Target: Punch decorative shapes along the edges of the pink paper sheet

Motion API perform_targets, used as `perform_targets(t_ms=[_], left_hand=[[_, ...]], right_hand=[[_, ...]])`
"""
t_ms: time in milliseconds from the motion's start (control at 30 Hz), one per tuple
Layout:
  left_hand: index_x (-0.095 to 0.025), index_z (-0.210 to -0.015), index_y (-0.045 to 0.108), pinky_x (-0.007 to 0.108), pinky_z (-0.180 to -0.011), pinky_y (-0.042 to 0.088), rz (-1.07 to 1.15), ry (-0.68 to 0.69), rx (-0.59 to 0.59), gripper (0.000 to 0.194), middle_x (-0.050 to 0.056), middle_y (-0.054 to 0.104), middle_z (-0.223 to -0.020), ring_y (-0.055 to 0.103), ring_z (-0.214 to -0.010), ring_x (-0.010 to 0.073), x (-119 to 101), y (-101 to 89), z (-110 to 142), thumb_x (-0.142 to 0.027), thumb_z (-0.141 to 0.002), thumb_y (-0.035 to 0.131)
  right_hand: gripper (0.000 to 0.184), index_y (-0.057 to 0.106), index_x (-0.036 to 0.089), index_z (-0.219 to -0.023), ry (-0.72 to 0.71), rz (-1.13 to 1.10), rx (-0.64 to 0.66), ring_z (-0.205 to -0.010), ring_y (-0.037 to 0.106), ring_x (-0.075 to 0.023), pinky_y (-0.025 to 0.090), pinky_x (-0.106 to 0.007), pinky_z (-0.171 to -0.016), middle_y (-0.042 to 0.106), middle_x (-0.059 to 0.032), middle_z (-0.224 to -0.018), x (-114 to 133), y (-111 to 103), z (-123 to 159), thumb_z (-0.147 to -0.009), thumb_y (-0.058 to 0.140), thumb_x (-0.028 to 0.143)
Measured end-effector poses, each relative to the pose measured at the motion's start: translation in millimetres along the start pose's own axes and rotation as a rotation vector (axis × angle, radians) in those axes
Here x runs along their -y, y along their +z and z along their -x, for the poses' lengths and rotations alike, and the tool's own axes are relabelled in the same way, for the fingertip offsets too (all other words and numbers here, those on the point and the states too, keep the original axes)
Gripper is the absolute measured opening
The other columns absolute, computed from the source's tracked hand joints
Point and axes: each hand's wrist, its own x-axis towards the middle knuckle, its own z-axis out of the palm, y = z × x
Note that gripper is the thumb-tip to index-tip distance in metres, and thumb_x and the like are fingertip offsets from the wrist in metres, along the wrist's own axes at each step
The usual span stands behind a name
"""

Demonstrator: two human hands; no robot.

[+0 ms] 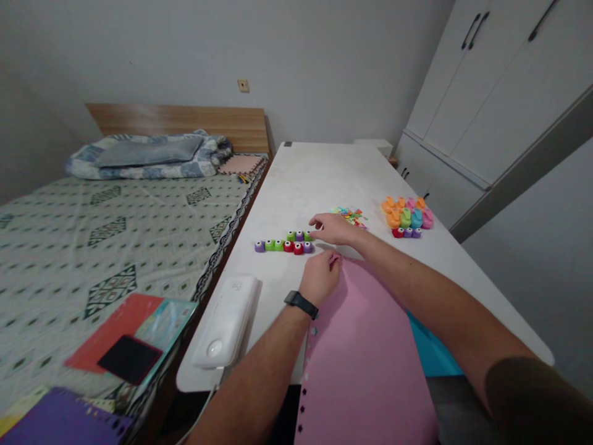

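My left hand [320, 275] is closed on the far edge of a pink sheet of paper [370, 346], which has small punched shapes along its left side. Just beyond it, my right hand [334, 227] has its fingers apart at a green mini craft punch [308, 236]; I cannot tell whether the fingertips touch it. That punch is at the right end of a short back row. In front runs a longer row of purple, green and red craft punches [278, 245]. Behind my right hand lies a pile of small coloured paper cutouts [353, 216].
Larger colourful craft punches [405, 217] stand at the right of the white table [319, 173], with small ones before them. A white power bank [227, 321] with a cable lies front left. On the bed [152, 235] are a dark phone [130, 359] and coloured sheets [115, 327].
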Motion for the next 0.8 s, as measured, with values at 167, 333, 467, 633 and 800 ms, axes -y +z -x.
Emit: perform_targets(t_ms=[167, 333, 467, 633, 800], left_hand=[[-0.019, -0.1, 0.073, 0.031, -0.079, 0.048, -0.001, 0.001, -0.001, 0.021, 0.008, 0.077, -0.1, 0.07, -0.092, 0.0222, -0.4, 0.1, 0.5, -0.023, -0.094, 0.053], [-0.02, -0.101, 0.072, 0.031, -0.081, 0.048, -0.021, 0.009, -0.007, 0.021, 0.008, 0.077, -0.101, 0.071, -0.095, 0.023, 0.6, 0.6, 0.1, -0.023, -0.095, 0.053], [-0.02, -0.1, 0.072, 0.03, -0.08, 0.048, -0.017, 0.001, -0.003, 0.02, 0.008, 0.077, -0.102, 0.071, -0.094, 0.0225, 0.6, 0.5, 0.3, -0.024, -0.095, 0.053], [-0.021, -0.105, 0.073, 0.03, -0.082, 0.049, 0.037, -0.002, -0.004, 0.022, 0.007, 0.078, -0.103, 0.071, -0.095, 0.0214, 0.2, 0.3, 0.8, -0.024, -0.095, 0.053], [-0.022, -0.105, 0.073, 0.03, -0.083, 0.05, 0.026, -0.025, -0.007, 0.022, 0.007, 0.078, -0.102, 0.071, -0.095, 0.0211, 0.5, 0.3, -0.3, -0.024, -0.095, 0.054]], right_hand=[[0.025, 0.076, 0.023, -0.104, -0.024, 0.034, 0.021, -0.085, 0.067, -0.0191, 0.048, -0.028, -0.075, 0.076, -0.0052, -0.099, 1.8, 9.2, -6.0, -0.084, 0.073, 0.035], [0.018, 0.076, 0.023, -0.099, 0.015, -0.004, -0.023, -0.083, 0.067, -0.0186, 0.048, -0.028, -0.074, 0.077, -0.0038, -0.095, 2.0, 15.7, -3.3, -0.084, 0.071, 0.03], [0.016, 0.073, 0.021, -0.098, 0.028, -0.073, -0.094, -0.084, 0.066, -0.0175, 0.048, -0.028, -0.075, 0.076, -0.0042, -0.096, -4.6, 15.9, 0.2, -0.084, 0.071, 0.03], [0.017, 0.066, 0.02, -0.098, 0.054, -0.319, -0.189, -0.084, 0.065, -0.0155, 0.049, -0.029, -0.077, 0.073, -0.0044, -0.096, -20.9, 0.2, 19.7, -0.084, 0.07, 0.028], [0.021, 0.06, 0.02, -0.096, 0.067, -0.599, -0.193, -0.08, 0.064, -0.0151, 0.05, -0.029, -0.073, 0.069, -0.002, -0.089, -42.8, -27.1, 62.4, -0.082, 0.07, 0.033]])
